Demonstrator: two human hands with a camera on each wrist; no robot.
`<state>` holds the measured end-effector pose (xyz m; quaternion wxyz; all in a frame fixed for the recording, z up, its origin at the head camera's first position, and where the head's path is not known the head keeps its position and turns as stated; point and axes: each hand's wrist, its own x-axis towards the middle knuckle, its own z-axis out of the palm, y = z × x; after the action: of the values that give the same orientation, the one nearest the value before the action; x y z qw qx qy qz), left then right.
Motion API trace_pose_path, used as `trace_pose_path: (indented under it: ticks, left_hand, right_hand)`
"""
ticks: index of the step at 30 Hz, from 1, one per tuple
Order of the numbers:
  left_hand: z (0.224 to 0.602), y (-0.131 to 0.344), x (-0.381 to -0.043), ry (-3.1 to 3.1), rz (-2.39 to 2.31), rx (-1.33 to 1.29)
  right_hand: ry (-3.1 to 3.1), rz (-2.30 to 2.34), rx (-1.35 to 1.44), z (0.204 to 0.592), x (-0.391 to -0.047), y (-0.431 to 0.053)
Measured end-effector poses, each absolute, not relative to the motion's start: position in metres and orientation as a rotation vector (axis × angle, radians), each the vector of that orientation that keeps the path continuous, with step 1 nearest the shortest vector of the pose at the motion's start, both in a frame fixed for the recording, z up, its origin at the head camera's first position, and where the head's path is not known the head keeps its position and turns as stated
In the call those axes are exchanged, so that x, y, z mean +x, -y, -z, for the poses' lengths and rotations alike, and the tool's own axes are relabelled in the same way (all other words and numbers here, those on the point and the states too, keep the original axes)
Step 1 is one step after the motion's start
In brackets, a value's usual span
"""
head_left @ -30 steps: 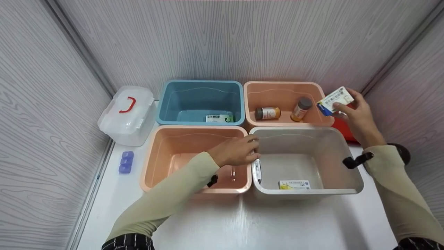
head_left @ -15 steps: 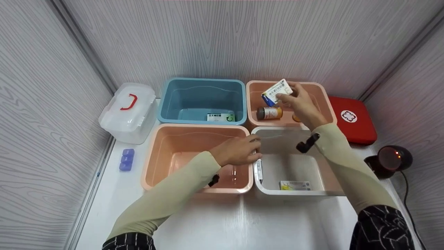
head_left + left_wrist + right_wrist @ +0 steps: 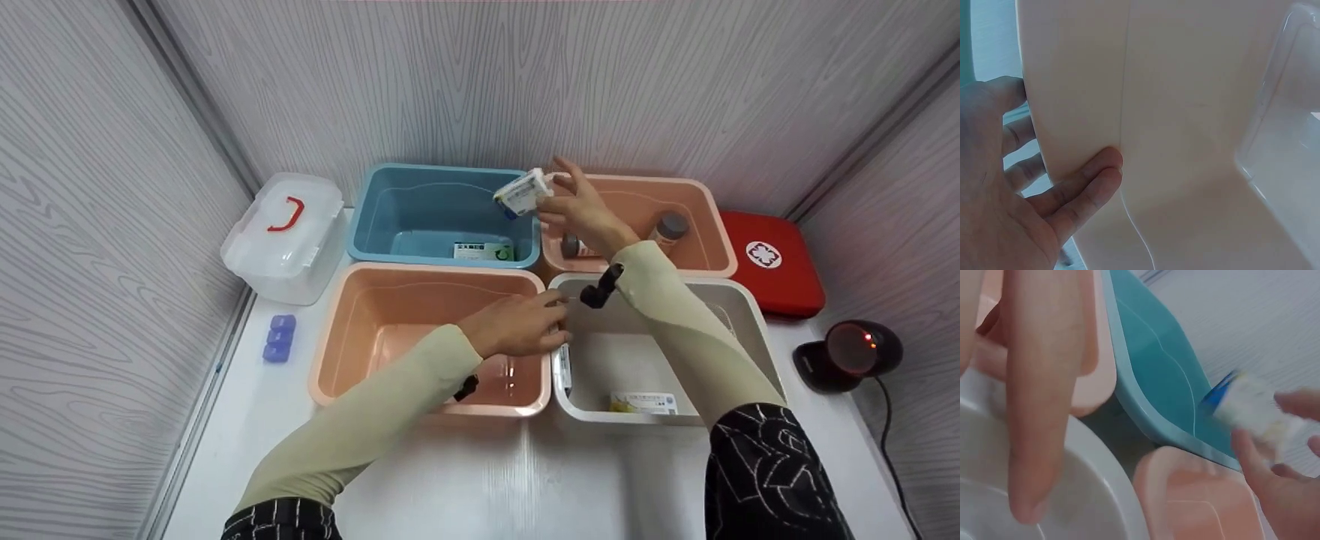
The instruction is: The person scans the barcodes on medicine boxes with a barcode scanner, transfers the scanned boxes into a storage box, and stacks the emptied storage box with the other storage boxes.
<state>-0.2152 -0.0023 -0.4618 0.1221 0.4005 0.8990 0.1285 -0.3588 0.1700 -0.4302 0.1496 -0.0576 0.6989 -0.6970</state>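
The right hand (image 3: pixel 583 211) is stretched toward the back, and its fingers are spread rather wide. At their tips is the white-and-blue box (image 3: pixel 519 195), tilted in the air over the right side of the blue bin (image 3: pixel 420 202). In the right wrist view this box is blurred, so one cannot tell whether it is pinched or already loose. The left hand (image 3: pixel 510 325) holds the rim of the front orange bin (image 3: pixel 375 307), where it meets the grey bin (image 3: pixel 637 356), with fingers on both sides of the wall.

The main danger seems to be an uncontrolled fall. Because the fingers are only at one end, the box could turn, strike the rim and drop into the rear orange bin (image 3: pixel 630 191). On the blue side, it could land upon the green-and-white box (image 3: pixel 484 251) and dent it. Also, the black camera (image 3: pixel 601 287) on the right wrist is near the left hand; a low, quick return of the arm might make them collide.
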Motion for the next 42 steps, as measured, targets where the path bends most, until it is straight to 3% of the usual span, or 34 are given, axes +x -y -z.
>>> trace_pose_path:
  ticks: [7,15,23,31,42]
  left_hand:
    - [0.459,0.003,-0.212,-2.617,-0.4,1.208]
    - [0.459,0.003,-0.211,-2.598,-0.377,1.153]
    - [0.46,0.003,-0.21,-2.591,-0.409,1.158]
    - [0.461,0.004,-0.211,-2.596,-0.422,1.168]
    - [0.462,0.004,-0.21,-2.61,-0.408,1.18]
  right_hand:
    - [-2.102,2.011,-0.314,0.443,-0.343,-0.186]
    - [-1.964,1.833,-0.485,0.45,-0.295,-0.238]
    - [-1.864,1.343,-0.557,0.463,-0.268,-0.277]
    - [-1.926,0.899,-0.658,0.494,-0.259,-0.264]
    - [-1.885,0.791,-0.702,0.529,-0.249,-0.241]
